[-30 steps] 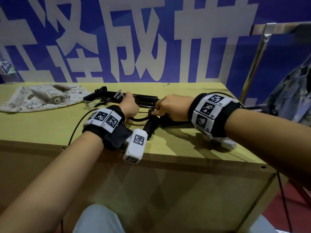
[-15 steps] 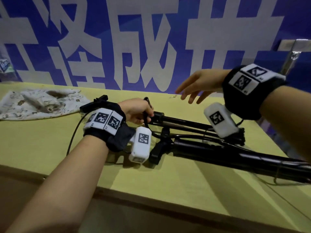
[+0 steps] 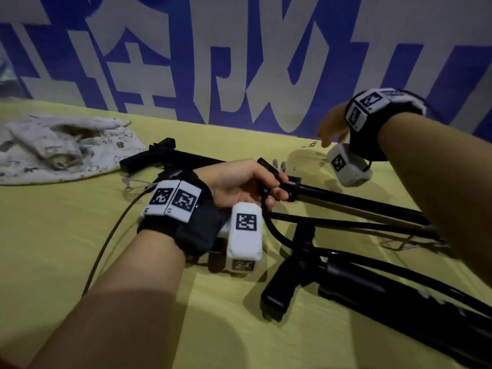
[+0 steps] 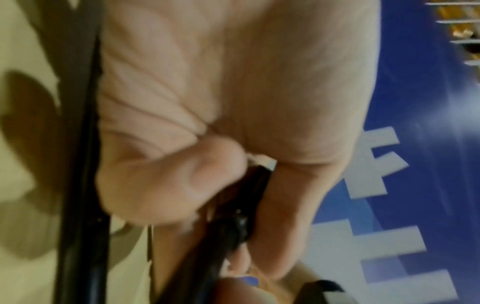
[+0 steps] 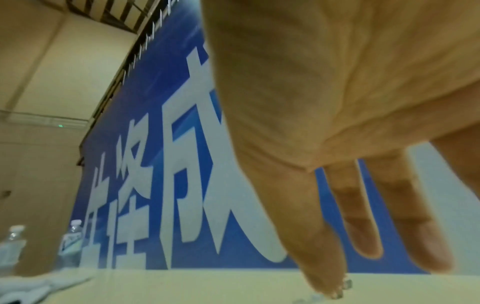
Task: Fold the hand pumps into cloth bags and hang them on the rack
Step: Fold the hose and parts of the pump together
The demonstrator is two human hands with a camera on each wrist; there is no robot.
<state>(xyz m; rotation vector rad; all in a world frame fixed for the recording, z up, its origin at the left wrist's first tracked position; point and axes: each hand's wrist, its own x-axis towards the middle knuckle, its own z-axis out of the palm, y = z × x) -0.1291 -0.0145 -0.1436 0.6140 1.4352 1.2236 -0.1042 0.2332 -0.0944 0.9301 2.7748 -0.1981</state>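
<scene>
Black hand pumps lie on the yellow table (image 3: 53,249). One pump (image 3: 359,201) runs from my left hand toward the right edge; a second, thicker pump (image 3: 386,294) lies nearer me with its foot (image 3: 279,291) sticking out. My left hand (image 3: 255,182) grips the handle end of the far pump (image 4: 233,226), fingers curled round it. My right hand (image 3: 330,129) hovers above the far side of the table, fingers (image 5: 363,226) straight and spread, holding nothing. A patterned cloth bag (image 3: 58,147) lies crumpled at the left.
A blue wall banner (image 3: 239,62) with large white characters stands right behind the table. A small metal piece (image 3: 308,144) lies near the back edge under my right hand. A black hose (image 3: 106,246) loops by my left wrist. Water bottles (image 5: 70,244) stand at the far left.
My right hand let go of the pump and lifted toward the back right, fingers opening. The left hand keeps its grip on the pump handle. The view has moved closer and tilted.
</scene>
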